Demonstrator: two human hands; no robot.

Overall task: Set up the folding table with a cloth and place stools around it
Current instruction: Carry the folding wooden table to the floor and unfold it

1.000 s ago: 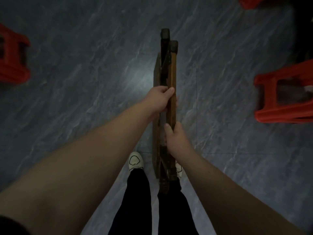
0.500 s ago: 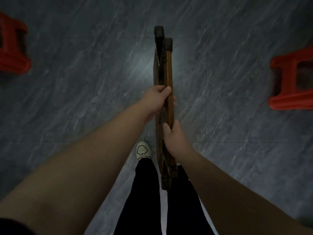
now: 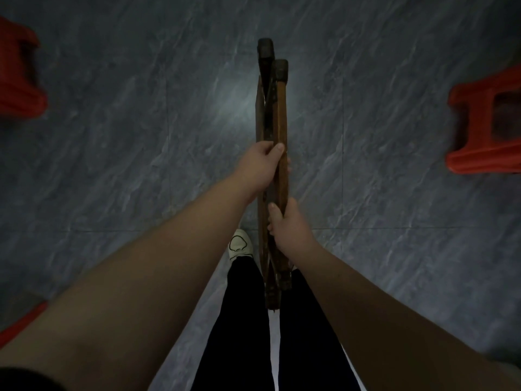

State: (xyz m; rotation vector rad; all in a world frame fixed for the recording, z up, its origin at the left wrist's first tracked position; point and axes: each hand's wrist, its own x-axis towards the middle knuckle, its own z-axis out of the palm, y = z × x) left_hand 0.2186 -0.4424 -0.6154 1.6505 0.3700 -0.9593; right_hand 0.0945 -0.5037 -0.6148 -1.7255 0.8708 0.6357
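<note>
Above grey floor [image 3: 112, 165], left hand [image 3: 260, 167] and right hand [image 3: 290, 227] both clamp folded table [image 3: 272, 122]; spread legs evenly, clear of red stools [image 3: 485, 122].

head cam | looks steeply down (wide-angle) | near hands, floor [image 3: 112, 165] below

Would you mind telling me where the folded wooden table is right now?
In the head view, the folded table is centre frame, gripped by the left hand and right hand, above the grey floor.
</note>
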